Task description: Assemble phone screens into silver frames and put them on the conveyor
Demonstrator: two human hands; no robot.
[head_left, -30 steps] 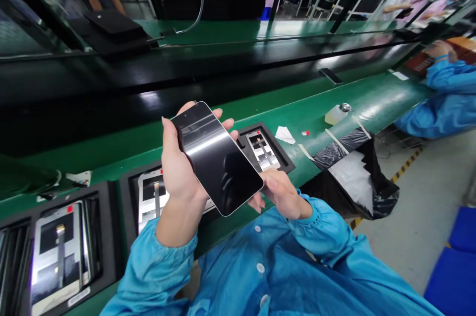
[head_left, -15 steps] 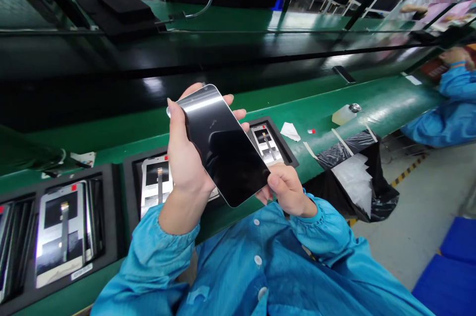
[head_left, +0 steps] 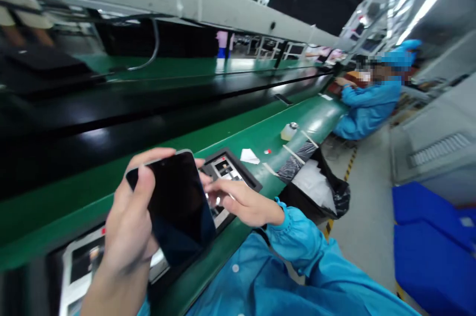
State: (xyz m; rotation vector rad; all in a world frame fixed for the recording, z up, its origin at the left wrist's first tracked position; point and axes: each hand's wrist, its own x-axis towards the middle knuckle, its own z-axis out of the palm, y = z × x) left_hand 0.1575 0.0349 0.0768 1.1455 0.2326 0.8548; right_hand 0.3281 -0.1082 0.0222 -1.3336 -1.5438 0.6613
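Note:
My left hand point(head_left: 128, 226) grips a dark glossy phone screen panel point(head_left: 174, 207) by its long edges, held above the green bench. My right hand point(head_left: 241, 202) has its fingers stretched out flat, touching the panel's right edge over a black tray point(head_left: 248, 178) that holds a screen part point(head_left: 226, 167). Below the held panel another tray with a white-backed panel point(head_left: 80, 264) lies on the bench. Both sleeves are blue.
A green bench point(head_left: 260, 140) runs along a black conveyor point(head_left: 148, 107). On the bench lie a white scrap point(head_left: 249, 156) and a small white bottle point(head_left: 288, 131). A black bag with white film point(head_left: 316, 184) hangs at the edge. A person in blue point(head_left: 368, 102) sits farther along. Blue bins point(head_left: 431, 236) stand right.
The view has swung up and right. The panel has dropped lower and tilted flatter. My right hand has left the panel's lower corner and stretched its fingers along the right edge.

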